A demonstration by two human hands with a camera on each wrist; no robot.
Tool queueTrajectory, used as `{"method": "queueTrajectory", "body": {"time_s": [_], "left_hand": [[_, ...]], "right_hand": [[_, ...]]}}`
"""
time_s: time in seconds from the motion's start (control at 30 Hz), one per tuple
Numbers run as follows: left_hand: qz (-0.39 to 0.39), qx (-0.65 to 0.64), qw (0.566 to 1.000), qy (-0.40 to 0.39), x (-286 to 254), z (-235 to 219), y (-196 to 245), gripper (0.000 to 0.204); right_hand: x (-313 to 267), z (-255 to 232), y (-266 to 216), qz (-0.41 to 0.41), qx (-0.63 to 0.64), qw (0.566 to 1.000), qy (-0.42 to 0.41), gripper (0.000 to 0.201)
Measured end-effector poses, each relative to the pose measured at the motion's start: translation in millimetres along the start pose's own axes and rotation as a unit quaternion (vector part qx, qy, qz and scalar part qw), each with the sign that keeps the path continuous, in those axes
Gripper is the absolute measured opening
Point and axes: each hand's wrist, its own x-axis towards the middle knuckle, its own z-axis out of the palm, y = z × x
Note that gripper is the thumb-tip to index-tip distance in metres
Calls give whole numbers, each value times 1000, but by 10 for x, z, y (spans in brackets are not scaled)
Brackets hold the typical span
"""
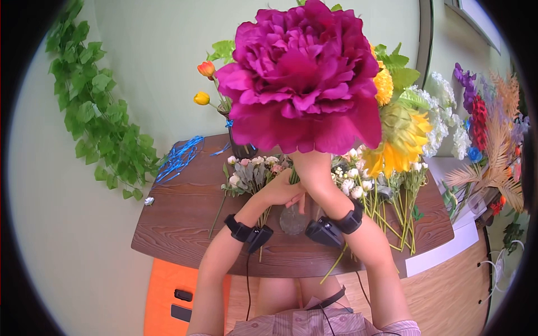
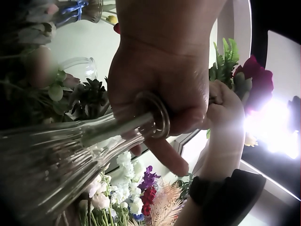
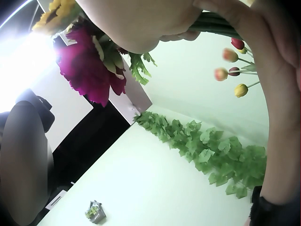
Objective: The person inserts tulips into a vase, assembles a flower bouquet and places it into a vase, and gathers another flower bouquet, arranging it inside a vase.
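A bunch with a large magenta flower (image 1: 302,84), a sunflower (image 1: 399,140) and green leaves is held up in front of the head camera. Its green stems (image 3: 216,24) run between the two hands. My left hand (image 1: 280,191) grips the stems low down. Higher up, my right hand (image 1: 314,171) is curled round them, its fingers partly hidden by the magenta bloom. A clear glass vase (image 1: 291,222) stands upright on the table just below the hands. In the left wrist view its rim (image 2: 164,121) is close to my left hand (image 2: 162,89); whether they touch, I cannot tell.
White and pink flowers (image 1: 246,176) lie on the brown table (image 1: 179,215), left and right of the glass vase. Blue ribbon (image 1: 182,159) is at the back left, near a dark vase (image 1: 242,147) with tulips. Long stems (image 1: 400,218) reach towards the right front edge.
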Motion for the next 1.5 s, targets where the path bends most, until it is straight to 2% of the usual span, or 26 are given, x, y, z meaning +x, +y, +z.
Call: {"method": "queueTrajectory", "body": {"time_s": [0.07, 0.2, 0.27, 0.4, 0.5, 0.57, 0.6, 0.67, 0.7, 0.77, 0.8, 0.87, 0.9, 0.97, 1.0, 1.07, 1.1, 1.17, 1.3, 1.37, 1.5], "left_hand": [[20, -13, 1000, 20, 0, 16, -57, 47], [35, -26, 997, 60, -12, 59, -126, 43], [34, -21, 995, 89, -34, 88, -99, 37], [29, -36, 996, 82, -48, 92, -156, 27], [66, -12, 992, 107, -47, 144, -180, 20], [124, 56, 977, 166, -35, 147, -307, 11], [124, 56, 977, 167, -41, 143, -334, 11], [130, 38, 978, 158, -57, 139, -370, 6], [130, 37, 978, 159, -57, 117, -423, 6], [103, 90, 982, 130, -67, 78, -477, 13], [104, 88, 982, 132, -68, 111, -448, 13], [240, 55, 950, 193, -62, 203, -364, 19], [241, 54, 949, 195, -79, 197, -415, 19], [183, 150, 944, 230, -123, 190, -484, 21], [183, 149, 944, 231, -144, 193, -452, 21], [62, 100, 973, 197, -177, 207, -347, 16], [63, 98, 974, 196, -168, 205, -335, 16], [140, 49, 972, 181, -148, 217, -327, 13], [192, 36, 958, 211, -99, 250, -394, 10], [170, 38, 961, 216, -93, 249, -425, 12], [133, -53, 971, 192, -35, 247, -496, 21]], "right_hand": [[-25, 19, 68, -27, -72, 997, 7, 26], [-103, 16, -18, -25, -105, 994, -5, 24], [-105, 0, -63, -37, -134, 989, -48, 23], [-146, 39, -9, -61, -96, 993, -18, 20], [-167, 52, -5, -71, -74, 995, -6, 20], [-167, 68, 70, -167, -112, 979, -9, 21], [-185, 66, 60, -168, -112, 979, -10, 21], [-266, 56, 2, -10, -125, 990, -68, 25], [-301, 52, 65, -9, -125, 990, -69, 25], [-359, 34, 216, -137, -147, 978, -60, 27], [-386, 23, 224, -137, -147, 978, -62, 27], [-433, 4, 172, -80, -98, 989, -72, 23], [-456, -2, 135, -51, -74, 993, -77, 21], [-487, 0, 91, 8, -26, 996, -87, 17], [-488, 26, 117, 8, -27, 996, -88, 17], [-482, 90, 198, -192, -78, 978, -2, 16], [-480, 89, 201, -192, -81, 978, -2, 16], [-487, 76, 205, -54, -140, 988, -35, 27], [-512, 68, 289, -58, -165, 983, -57, 26], [-503, 92, 407, -104, -252, 962, -38, 25], [-528, 128, 402, -64, -185, 980, -30, 25]]}}
